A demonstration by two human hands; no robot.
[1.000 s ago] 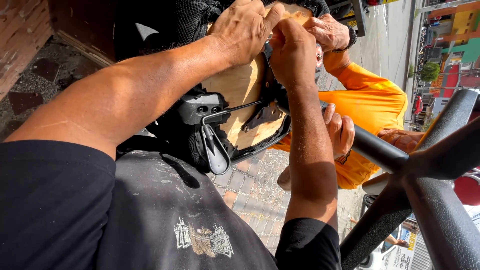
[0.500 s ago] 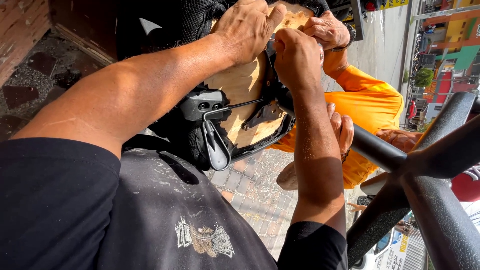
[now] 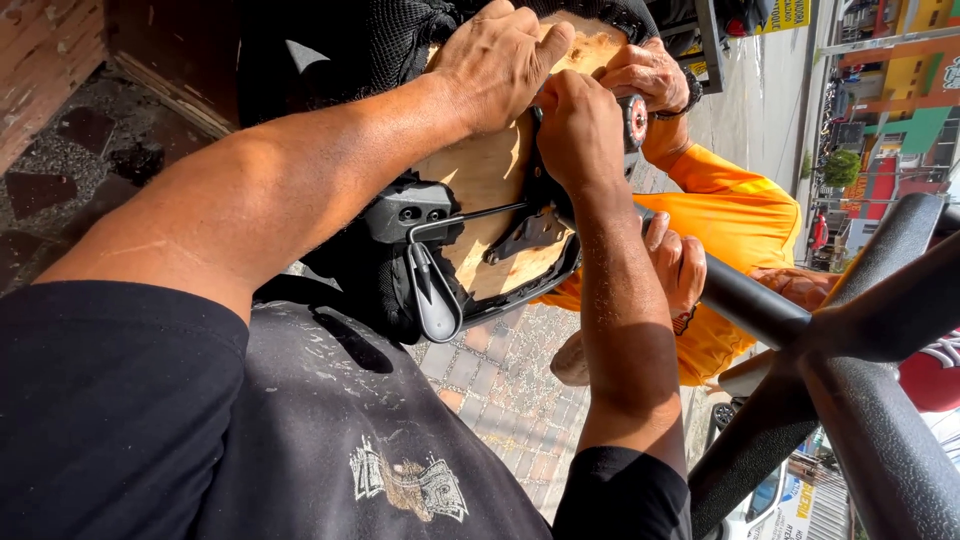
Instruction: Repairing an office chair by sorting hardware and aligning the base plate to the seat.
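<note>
Wooden seat bottom (image 3: 490, 170) sits under both hands: left hand (image 3: 500, 65) lies curled on it, right hand (image 3: 580, 125) pinches tight beside it.

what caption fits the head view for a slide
Left hand and right hand press on an upturned chair seat's wooden underside, another person's hand gripping its far edge.

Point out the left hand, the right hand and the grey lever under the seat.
left hand (image 3: 495, 65), head view, back of the hand.
right hand (image 3: 580, 130), head view, knuckles.
grey lever (image 3: 435, 300), head view, its paddle end.
</note>
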